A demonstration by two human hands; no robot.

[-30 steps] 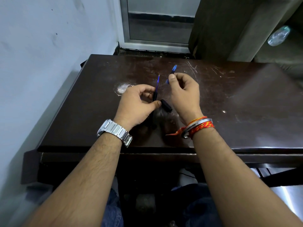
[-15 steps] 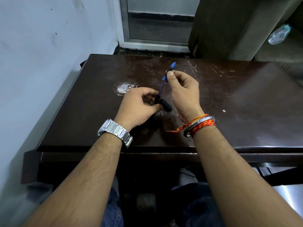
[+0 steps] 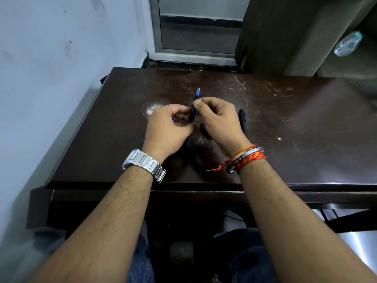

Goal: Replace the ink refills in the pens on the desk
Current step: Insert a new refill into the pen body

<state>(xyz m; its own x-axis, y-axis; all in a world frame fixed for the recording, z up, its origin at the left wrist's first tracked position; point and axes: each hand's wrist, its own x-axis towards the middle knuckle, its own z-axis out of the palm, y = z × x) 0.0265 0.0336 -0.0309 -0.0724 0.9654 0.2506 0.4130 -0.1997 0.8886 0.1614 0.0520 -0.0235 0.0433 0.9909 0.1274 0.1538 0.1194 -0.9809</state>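
Both hands meet at the middle of the frame, above a dark brown desk [image 3: 285,129] with a scratched, worn top. The left hand [image 3: 167,129] is curled around the lower part of a dark pen [image 3: 192,115], with thumb and fingers closed on the barrel. The pen stands nearly upright, leaning slightly to the right, and its blue tip [image 3: 197,92] pokes out above both hands. The right hand [image 3: 220,121] pinches the pen higher up, thumb and forefinger pressed together on it just below the blue end. A short dark piece [image 3: 204,130], perhaps a cap or a barrel section, shows below the right palm, between the two hands; it is hard to say whether it lies on the desk or is tucked under the fingers. Just right of the right hand, a second dark pen [image 3: 242,119] lies on the desktop, pointing toward the top of the frame.

A silver watch [image 3: 142,164] sits on the left wrist. The right wrist carries a metal bangle [image 3: 244,158] and red-orange thread [image 3: 253,157]. A pale scuffed patch [image 3: 152,110] marks the desk just left of the left hand. A white wall [image 3: 51,78] fills the left side of the frame.
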